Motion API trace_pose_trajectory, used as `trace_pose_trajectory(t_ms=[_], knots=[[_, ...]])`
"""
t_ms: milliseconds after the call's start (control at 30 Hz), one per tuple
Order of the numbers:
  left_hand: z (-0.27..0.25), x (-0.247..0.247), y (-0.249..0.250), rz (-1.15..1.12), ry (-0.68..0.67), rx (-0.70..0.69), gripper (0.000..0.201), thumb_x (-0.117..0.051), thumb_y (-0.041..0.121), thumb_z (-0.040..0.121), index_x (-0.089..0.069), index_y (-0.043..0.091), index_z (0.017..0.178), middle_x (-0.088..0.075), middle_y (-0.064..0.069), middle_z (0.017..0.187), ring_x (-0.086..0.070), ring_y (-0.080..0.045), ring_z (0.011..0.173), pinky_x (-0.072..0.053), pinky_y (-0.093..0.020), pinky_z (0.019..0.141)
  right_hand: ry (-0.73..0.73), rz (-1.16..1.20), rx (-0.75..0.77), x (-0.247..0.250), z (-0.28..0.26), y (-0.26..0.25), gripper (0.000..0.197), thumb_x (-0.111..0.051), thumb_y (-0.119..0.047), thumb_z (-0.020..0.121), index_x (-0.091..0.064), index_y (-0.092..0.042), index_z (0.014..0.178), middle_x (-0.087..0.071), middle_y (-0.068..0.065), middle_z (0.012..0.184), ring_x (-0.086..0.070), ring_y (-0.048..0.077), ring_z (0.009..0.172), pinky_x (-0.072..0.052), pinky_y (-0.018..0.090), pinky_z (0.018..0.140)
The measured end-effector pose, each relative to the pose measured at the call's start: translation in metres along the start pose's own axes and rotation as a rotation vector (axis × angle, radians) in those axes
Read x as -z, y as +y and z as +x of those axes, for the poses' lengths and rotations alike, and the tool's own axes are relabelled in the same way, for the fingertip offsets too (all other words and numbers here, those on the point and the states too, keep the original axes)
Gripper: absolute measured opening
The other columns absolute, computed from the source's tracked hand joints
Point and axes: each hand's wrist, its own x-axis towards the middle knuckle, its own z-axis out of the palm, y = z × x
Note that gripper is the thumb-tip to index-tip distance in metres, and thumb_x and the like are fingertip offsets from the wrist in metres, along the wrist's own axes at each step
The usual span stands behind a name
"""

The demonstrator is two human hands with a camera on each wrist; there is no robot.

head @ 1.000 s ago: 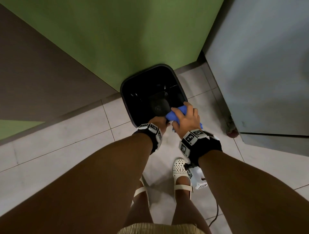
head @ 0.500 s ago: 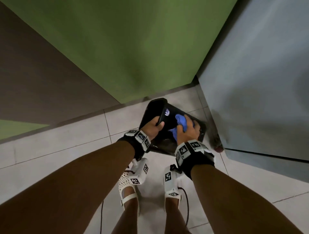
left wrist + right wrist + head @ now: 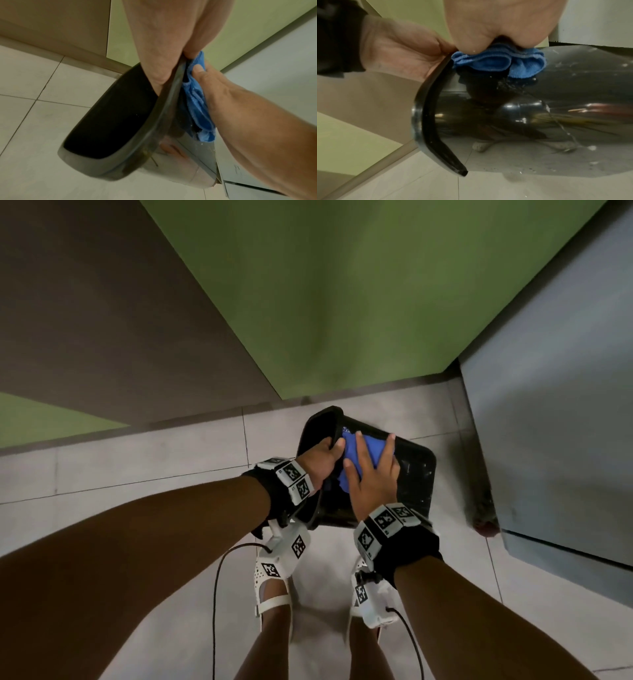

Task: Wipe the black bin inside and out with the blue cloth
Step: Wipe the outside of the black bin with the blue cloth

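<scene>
The glossy black bin (image 3: 416, 474) is tipped over toward the left above the tiled floor, and its mouth (image 3: 111, 121) faces left. My left hand (image 3: 322, 460) grips the rim (image 3: 428, 108) at its upper edge, thumb outside and fingers inside. On the bin's upturned outer wall lies the bunched blue cloth (image 3: 371, 448), and my right hand (image 3: 373, 477) presses it there with its fingers spread and straight. The cloth (image 3: 496, 63) sits just behind the rim, under my palm. Water drops and streaks show on the wall (image 3: 565, 88).
A green wall (image 3: 342, 302) and a brown panel (image 3: 102, 320) stand behind the bin. A grey cabinet (image 3: 555, 405) stands close on the right, with something reddish (image 3: 484, 523) at its foot. My feet in white sandals (image 3: 270, 587) and the wrist cables are just in front of the bin.
The bin stood upright by the wall and is now tipped on its side, held by the rim. My right hand moved the cloth from the mouth onto the outer wall, with the fingers flattened.
</scene>
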Motion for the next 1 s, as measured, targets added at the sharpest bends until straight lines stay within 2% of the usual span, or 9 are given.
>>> trace_pose_trajectory(t_ms=[133, 300, 467, 567, 633, 800, 900, 967, 1000], knots=[[-0.017, 0.009, 0.016, -0.093, 0.001, 0.006, 0.043, -0.033, 0.030, 0.100, -0.036, 0.011, 0.139, -0.049, -0.019, 0.138, -0.049, -0.034, 0.127, -0.037, -0.048, 0.110, 0.036, 0.024, 0.015, 0.004, 0.008, -0.008, 0.053, -0.030, -0.048, 0.095, -0.012, -0.040, 0.145, 0.007, 0.008, 0.157, -0.015, 0.034, 0.139, -0.022, 0.042, 0.113], [-0.029, 0.007, 0.032, -0.212, -0.031, -0.019, 0.044, -0.029, 0.024, 0.102, -0.030, 0.012, 0.144, -0.044, -0.015, 0.144, -0.044, -0.032, 0.132, -0.034, -0.048, 0.112, 0.223, 0.197, -0.166, 0.010, 0.023, -0.031, 0.049, -0.036, -0.043, 0.096, -0.025, -0.038, 0.143, -0.003, 0.009, 0.158, -0.014, 0.036, 0.140, -0.024, 0.045, 0.113], [-0.034, 0.010, 0.036, -0.298, -0.017, -0.001, 0.043, -0.029, 0.027, 0.102, -0.030, 0.018, 0.144, -0.047, -0.011, 0.141, -0.047, -0.030, 0.129, -0.038, -0.047, 0.109, 0.179, 0.120, 0.060, 0.016, 0.014, -0.052, 0.050, -0.021, -0.049, 0.095, -0.030, -0.035, 0.142, -0.005, 0.008, 0.158, -0.013, 0.033, 0.142, -0.018, 0.043, 0.115], [-0.042, 0.015, 0.036, -0.328, -0.070, -0.020, 0.040, -0.026, 0.026, 0.102, -0.034, 0.016, 0.140, -0.049, -0.014, 0.140, -0.053, -0.029, 0.118, -0.047, -0.042, 0.090, 0.224, 0.045, 0.103, 0.021, 0.025, -0.032, 0.067, -0.008, -0.053, 0.084, -0.037, -0.030, 0.140, -0.017, 0.016, 0.154, -0.022, 0.038, 0.139, -0.022, 0.046, 0.113], [-0.046, 0.018, 0.036, -0.318, -0.096, -0.042, 0.040, -0.027, 0.024, 0.102, -0.034, 0.015, 0.140, -0.048, -0.018, 0.140, -0.053, -0.027, 0.112, -0.049, -0.038, 0.085, 0.233, 0.060, -0.014, 0.025, 0.037, -0.012, 0.065, -0.011, -0.053, 0.085, -0.034, -0.030, 0.141, -0.015, 0.016, 0.155, -0.017, 0.038, 0.141, -0.018, 0.047, 0.114], [-0.051, 0.028, 0.035, -0.301, -0.134, -0.053, 0.041, -0.029, 0.020, 0.102, -0.034, 0.012, 0.141, -0.047, -0.017, 0.141, -0.049, -0.032, 0.126, -0.044, -0.039, 0.096, 0.235, 0.139, -0.337, 0.036, 0.048, 0.009, 0.046, -0.028, -0.036, 0.099, -0.028, -0.025, 0.144, -0.009, 0.019, 0.155, -0.011, 0.039, 0.142, -0.012, 0.045, 0.116], [-0.048, 0.025, 0.037, -0.310, -0.121, -0.097, 0.041, -0.028, 0.022, 0.102, -0.035, 0.008, 0.140, -0.055, -0.017, 0.130, -0.060, -0.020, 0.102, -0.051, -0.026, 0.081, 0.309, 0.108, -0.119, 0.034, 0.030, -0.025, 0.054, -0.025, -0.045, 0.093, -0.034, -0.024, 0.142, -0.013, 0.020, 0.155, -0.014, 0.041, 0.141, -0.016, 0.049, 0.114], [-0.044, 0.023, 0.037, -0.322, -0.114, -0.109, 0.042, -0.026, 0.026, 0.102, -0.035, 0.010, 0.139, -0.062, -0.010, 0.111, -0.063, -0.010, 0.082, -0.054, -0.018, 0.067, 0.174, 0.054, 0.052, 0.030, 0.019, -0.045, 0.051, -0.029, -0.045, 0.096, -0.026, -0.029, 0.144, -0.003, 0.012, 0.157, -0.003, 0.035, 0.144, -0.009, 0.046, 0.117], [-0.040, 0.022, 0.036, -0.331, -0.117, -0.106, 0.042, -0.025, 0.028, 0.102, -0.036, 0.012, 0.139, -0.062, -0.009, 0.114, -0.062, -0.009, 0.082, -0.054, -0.018, 0.064, 0.123, 0.031, 0.090, 0.028, 0.017, -0.049, 0.051, -0.031, -0.044, 0.097, -0.022, -0.031, 0.145, 0.000, 0.009, 0.158, 0.000, 0.032, 0.145, -0.007, 0.045, 0.118]])
